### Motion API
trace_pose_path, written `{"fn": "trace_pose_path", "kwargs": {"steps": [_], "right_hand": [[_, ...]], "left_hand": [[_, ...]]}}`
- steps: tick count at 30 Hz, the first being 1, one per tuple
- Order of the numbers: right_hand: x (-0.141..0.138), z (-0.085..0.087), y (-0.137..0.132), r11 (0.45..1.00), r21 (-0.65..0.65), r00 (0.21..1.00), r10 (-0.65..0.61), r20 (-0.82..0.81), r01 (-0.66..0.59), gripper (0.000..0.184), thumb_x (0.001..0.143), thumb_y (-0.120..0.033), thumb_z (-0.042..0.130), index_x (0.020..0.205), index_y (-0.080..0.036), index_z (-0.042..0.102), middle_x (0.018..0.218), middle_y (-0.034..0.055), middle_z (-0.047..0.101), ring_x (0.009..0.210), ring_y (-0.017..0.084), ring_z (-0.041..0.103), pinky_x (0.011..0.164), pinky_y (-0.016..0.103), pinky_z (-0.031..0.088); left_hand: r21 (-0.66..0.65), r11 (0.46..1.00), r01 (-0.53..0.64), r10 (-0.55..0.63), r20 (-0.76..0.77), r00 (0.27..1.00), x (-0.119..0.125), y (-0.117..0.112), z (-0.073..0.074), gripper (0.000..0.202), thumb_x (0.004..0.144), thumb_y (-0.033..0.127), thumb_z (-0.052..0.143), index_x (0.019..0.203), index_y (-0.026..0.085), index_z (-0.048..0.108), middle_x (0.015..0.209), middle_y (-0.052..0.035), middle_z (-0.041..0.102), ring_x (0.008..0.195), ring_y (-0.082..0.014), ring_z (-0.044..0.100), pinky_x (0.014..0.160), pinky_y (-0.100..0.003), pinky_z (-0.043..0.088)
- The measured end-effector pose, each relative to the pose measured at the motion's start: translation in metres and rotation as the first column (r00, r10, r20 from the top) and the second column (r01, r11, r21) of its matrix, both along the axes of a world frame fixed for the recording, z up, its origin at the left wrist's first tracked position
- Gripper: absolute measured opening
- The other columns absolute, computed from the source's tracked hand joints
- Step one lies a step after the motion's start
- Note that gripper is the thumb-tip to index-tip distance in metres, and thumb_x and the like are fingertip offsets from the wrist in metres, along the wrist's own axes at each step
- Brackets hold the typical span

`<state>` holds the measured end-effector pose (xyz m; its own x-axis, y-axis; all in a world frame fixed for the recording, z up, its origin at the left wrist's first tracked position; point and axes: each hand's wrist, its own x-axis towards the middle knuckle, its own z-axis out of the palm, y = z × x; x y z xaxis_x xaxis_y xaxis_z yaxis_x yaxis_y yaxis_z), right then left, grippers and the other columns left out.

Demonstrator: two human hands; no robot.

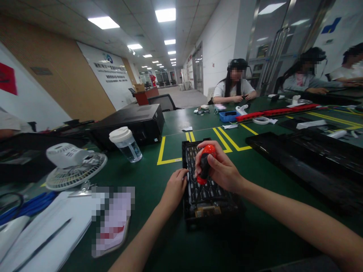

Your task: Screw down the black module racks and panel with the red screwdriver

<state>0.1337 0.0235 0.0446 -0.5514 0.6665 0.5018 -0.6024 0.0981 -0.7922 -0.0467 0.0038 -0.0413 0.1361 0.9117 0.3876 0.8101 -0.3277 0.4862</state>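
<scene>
In my right hand (219,166) is a red and black screwdriver (204,166), its thick handle wrapped by my fingers. Its tip is not visible. Directly under it lies a long black case (188,217) with rows of dark, rounded shapes inside and a brownish strip near its close end. My left hand (176,187) grips the left edge of this case, fingertips curled over the rim.
A clear cup with a white lid (124,143), a white fan (76,166), papers (56,226) and a phone (113,223) lie left. Behind the cup is a black computer case (130,122). Black panels (300,162) lie right. A person (235,87) sits opposite.
</scene>
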Motion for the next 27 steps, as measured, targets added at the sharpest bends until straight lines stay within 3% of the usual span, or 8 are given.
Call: {"fn": "trace_pose_path", "kwargs": {"steps": [27], "right_hand": [[-0.0023,-0.0008,-0.0038,0.996,0.060,0.997,0.062,-0.050,-0.059,0.025,0.090,-0.029,0.054,0.112,-0.022,0.046,0.080,-0.0007,0.055,0.067,0.011,0.056,0.063,0.027,0.048]], "left_hand": [[0.030,1.000,-0.003,0.004,-0.052,0.999,-0.0024,0.0022,-0.0046,0.021,0.090,0.012,0.042,0.105,0.016,0.056,0.109,-0.0094,0.061,0.104,-0.0215,0.058,0.093,-0.039,0.048]]}}
